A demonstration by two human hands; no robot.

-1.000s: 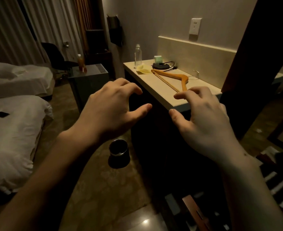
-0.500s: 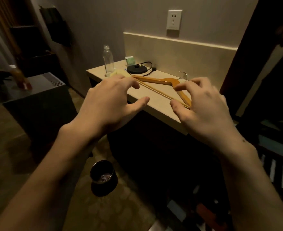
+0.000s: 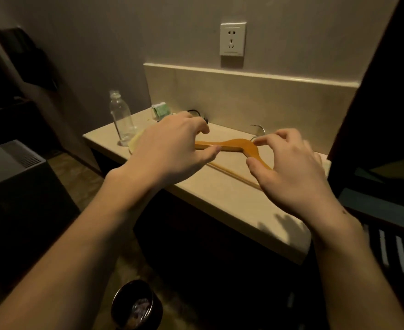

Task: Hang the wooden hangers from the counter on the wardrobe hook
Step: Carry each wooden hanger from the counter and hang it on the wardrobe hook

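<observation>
Nearest, a dark bin (image 3: 136,306) stands on the floor below the counter (image 3: 220,198). Above the counter, the left hand (image 3: 170,151) and right hand (image 3: 291,172) hover with fingers spread and curled, grasping nothing, and hide the hanger's (image 3: 234,145) ends. The hanger lies flat on the counter: orange wood, a thin bar, its metal hook (image 3: 258,129) toward the backsplash. At the counter's far left stand a clear bottle (image 3: 121,117) and a green packet (image 3: 160,110); a socket (image 3: 233,39) sits above.

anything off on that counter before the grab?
Nothing damaged or spilled. The wooden hanger lies flat on the counter, where it doesn't belong. The clear bottle stands upright with no cap. Both hands are open above the hanger.
</observation>
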